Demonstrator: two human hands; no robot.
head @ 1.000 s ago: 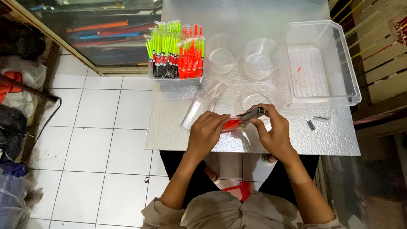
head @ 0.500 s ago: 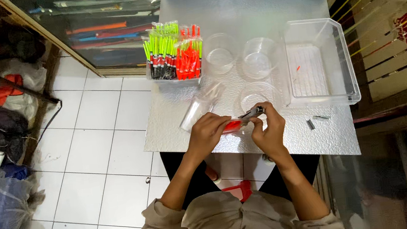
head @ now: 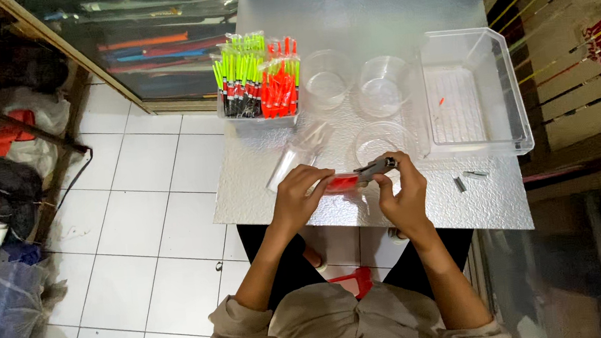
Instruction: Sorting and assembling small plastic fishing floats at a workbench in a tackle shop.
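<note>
- Left hand point(head: 301, 196) pinched shut on red float point(head: 343, 183); right hand point(head: 402, 195) clamped on grey tool point(head: 376, 169) at float's right end.
- Float held between both hands, just above table point(head: 373, 10) edge.
- Long axis level, left to right; capped end toward right hand.
- Best kept steady with left pinch, tool in line with axis, no twisting.
- Two small grey pieces point(head: 467, 179) right of right hand; clear tub point(head: 379, 142) just beyond.
</note>
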